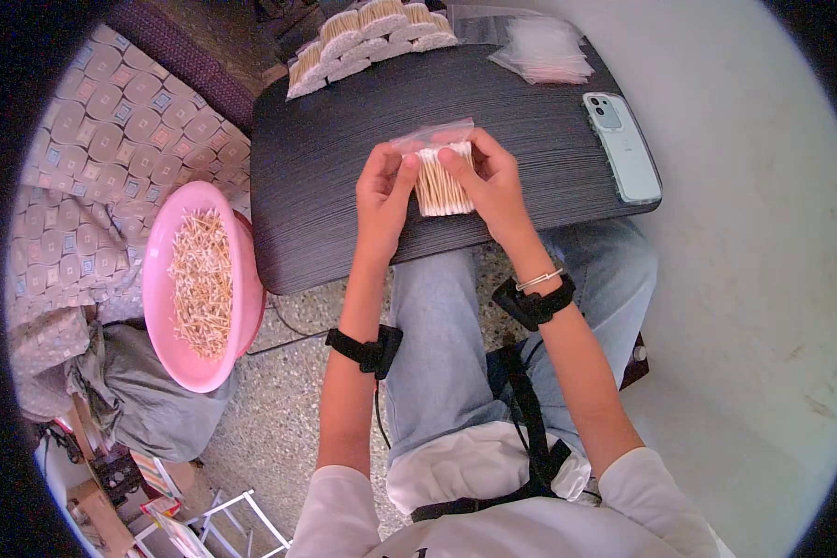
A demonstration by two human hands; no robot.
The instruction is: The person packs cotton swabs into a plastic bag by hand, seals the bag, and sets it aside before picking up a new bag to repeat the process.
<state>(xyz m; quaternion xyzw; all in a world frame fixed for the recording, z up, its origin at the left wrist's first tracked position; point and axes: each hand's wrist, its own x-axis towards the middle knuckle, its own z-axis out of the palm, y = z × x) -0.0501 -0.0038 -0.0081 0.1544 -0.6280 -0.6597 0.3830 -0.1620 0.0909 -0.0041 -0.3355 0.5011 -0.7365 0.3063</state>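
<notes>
A clear plastic bag of cotton swabs is held between my two hands above the front part of the dark table. The swabs stand side by side in it, and the bag's clear top sticks up past my fingertips. My left hand is closed on the bag's left edge, thumb in front. On the right edge, my right hand grips it with the thumb lying over the swab tips. The fingers behind the bag are partly hidden.
Filled swab bags are stacked at the back of the table. Flat clear bags lie at the back right, near a phone. Left of the table, a pink basin holds loose swabs. A white wall rises on the right.
</notes>
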